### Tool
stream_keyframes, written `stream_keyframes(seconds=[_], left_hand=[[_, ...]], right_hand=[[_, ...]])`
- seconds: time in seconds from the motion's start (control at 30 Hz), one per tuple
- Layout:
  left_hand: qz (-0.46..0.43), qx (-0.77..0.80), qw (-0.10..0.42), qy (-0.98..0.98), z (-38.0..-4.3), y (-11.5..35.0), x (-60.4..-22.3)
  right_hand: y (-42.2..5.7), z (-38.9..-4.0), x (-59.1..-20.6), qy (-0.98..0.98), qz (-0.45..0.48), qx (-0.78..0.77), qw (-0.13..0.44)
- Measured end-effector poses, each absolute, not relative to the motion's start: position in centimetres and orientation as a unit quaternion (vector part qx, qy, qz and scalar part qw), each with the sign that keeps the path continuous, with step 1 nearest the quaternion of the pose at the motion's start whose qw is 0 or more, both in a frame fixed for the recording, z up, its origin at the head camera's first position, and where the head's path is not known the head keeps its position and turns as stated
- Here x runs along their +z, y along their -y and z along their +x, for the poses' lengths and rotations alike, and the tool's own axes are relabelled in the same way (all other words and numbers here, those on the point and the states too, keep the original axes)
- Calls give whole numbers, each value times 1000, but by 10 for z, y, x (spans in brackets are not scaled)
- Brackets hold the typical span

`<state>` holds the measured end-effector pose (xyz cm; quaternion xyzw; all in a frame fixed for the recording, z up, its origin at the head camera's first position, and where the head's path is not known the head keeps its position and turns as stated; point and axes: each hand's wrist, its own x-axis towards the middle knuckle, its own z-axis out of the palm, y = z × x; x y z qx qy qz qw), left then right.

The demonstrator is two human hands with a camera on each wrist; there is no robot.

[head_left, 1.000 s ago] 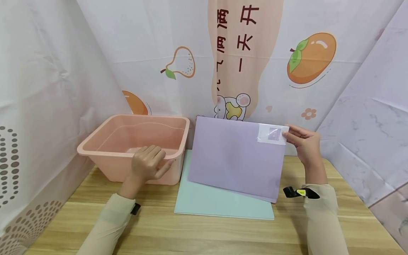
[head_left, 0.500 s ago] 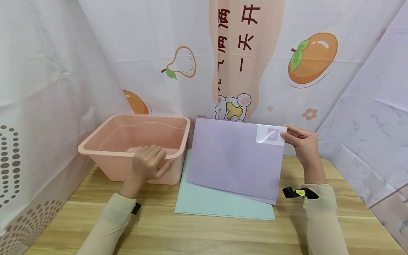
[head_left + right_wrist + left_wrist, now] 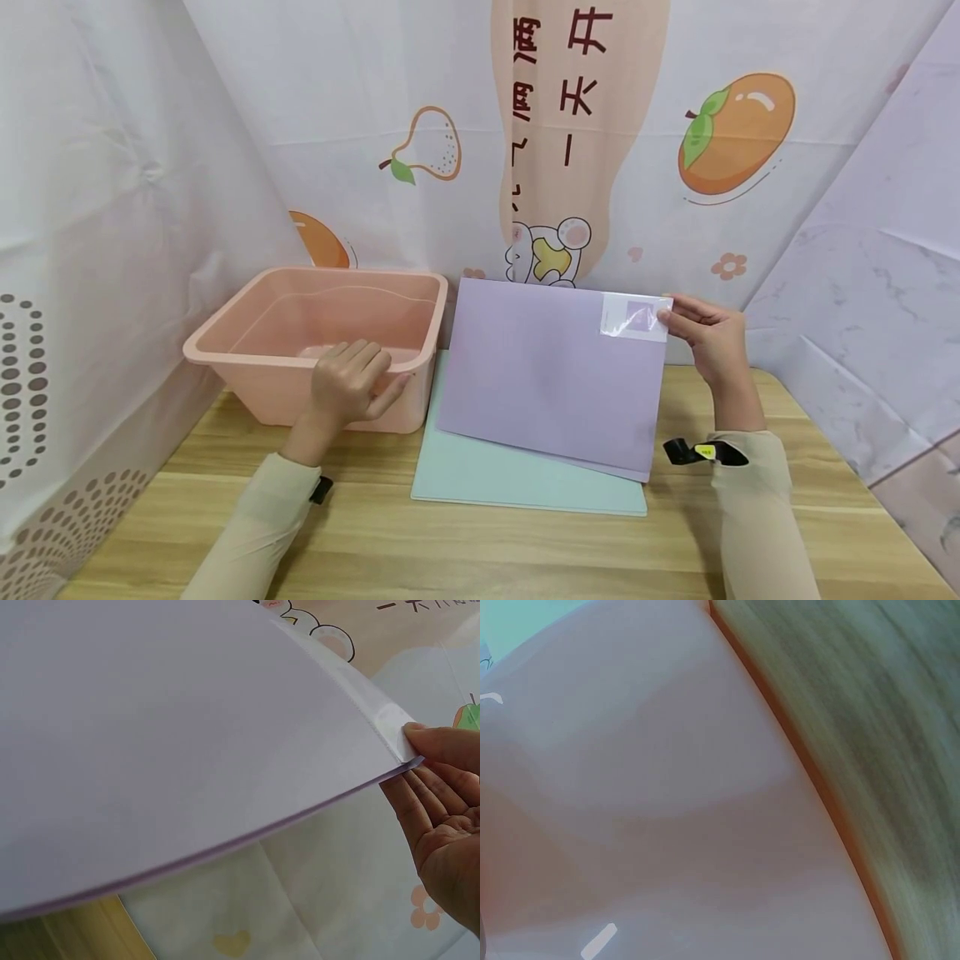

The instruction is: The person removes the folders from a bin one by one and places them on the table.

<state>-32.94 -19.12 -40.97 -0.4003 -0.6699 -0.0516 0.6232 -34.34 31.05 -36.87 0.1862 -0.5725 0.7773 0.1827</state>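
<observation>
My left hand (image 3: 350, 385) grips the near rim of a pink plastic basin (image 3: 315, 282), fingers over the edge and thumb along the outside. In the left wrist view the basin's smooth wall (image 3: 675, 765) fills most of the picture, and the hand is barely seen. At the right, my right hand (image 3: 716, 343) pinches the upper right corner of a lilac file folder (image 3: 555, 375) between thumb and fingers. That folder stands tilted up, with a clear label pocket (image 3: 634, 317) at the held corner. Under its lower edge lies a mint green folder (image 3: 517, 487), flat on the table.
The wood-grain table (image 3: 420, 554) carries everything. A white printed curtain (image 3: 337, 83) hangs close behind the basin and folder and runs down both sides. The basin's right wall stands right beside the mint folder's left edge.
The lilac folder and my right hand have shifted slightly left, and the folder's lower edge has come a little nearer. My left hand stays on the basin's rim.
</observation>
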Motion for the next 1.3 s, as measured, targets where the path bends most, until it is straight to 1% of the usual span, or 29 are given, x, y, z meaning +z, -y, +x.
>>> stream_keyframes(seconds=[1.3], left_hand=[[-395, -55, 624, 672, -328, 191, -410]], right_hand=[[-308, -344, -369, 598, 161, 769, 159]])
